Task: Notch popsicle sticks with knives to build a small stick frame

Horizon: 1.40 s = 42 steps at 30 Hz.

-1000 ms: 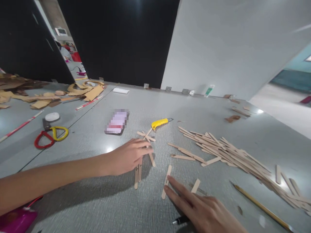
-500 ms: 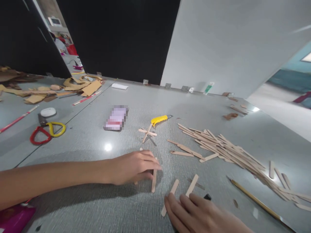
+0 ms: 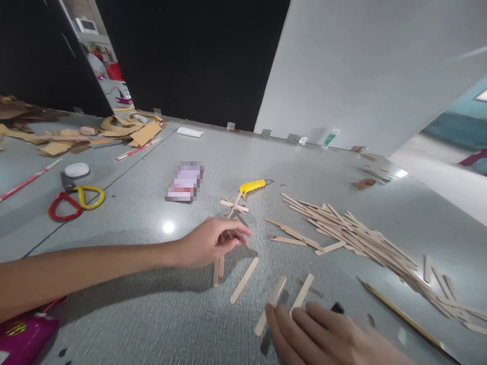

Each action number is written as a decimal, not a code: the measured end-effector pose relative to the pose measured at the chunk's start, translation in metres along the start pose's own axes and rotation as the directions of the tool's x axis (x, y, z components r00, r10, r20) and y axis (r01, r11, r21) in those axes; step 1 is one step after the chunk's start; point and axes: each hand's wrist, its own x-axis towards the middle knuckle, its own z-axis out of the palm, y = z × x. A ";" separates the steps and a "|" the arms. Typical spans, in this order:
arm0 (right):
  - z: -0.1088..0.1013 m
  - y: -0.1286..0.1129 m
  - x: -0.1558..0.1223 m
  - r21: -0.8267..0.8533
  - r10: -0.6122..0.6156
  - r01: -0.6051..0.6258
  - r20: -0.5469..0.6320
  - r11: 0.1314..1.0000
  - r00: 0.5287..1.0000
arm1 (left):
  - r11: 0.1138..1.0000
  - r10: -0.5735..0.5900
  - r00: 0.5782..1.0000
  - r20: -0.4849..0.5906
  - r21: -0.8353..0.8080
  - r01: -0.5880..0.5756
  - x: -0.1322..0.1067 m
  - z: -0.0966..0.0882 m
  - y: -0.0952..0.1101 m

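Observation:
My left hand [image 3: 216, 241] hovers over the table with its fingers loosely bent, thumb apart, and nothing in it. Two craft sticks [image 3: 218, 268] lie side by side partly beneath it. Another craft stick [image 3: 244, 280] lies slanted between my hands. At the lower right, my right hand [image 3: 323, 337] has its fingertips on a craft stick [image 3: 279, 290], which has a shadow beside it; the thumb is hidden. One more craft stick [image 3: 303, 293] pokes out past its fingers. Farther back, crossed craft sticks [image 3: 235, 205] form a star shape beside a yellow utility knife [image 3: 253, 186].
A long pile of craft sticks [image 3: 353, 233] spreads to the right, near a brown pencil-like tool [image 3: 403, 314]. Leftward are a phone [image 3: 185, 181], scissors [image 3: 66, 205], a white mouse [image 3: 76, 170] and cardboard scraps [image 3: 129, 132]. A purple object [image 3: 30, 334] sits lower left.
My left hand has let go of a craft stick and lifted away; that stick now lies at a steeper slant. The stick at my right hand has shifted slightly.

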 end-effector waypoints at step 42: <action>0.043 -0.006 -0.018 0.416 0.238 -0.278 0.146 0.866 0.960 | 0.896 0.228 0.919 0.321 0.301 -0.327 -0.010 -0.001 0.006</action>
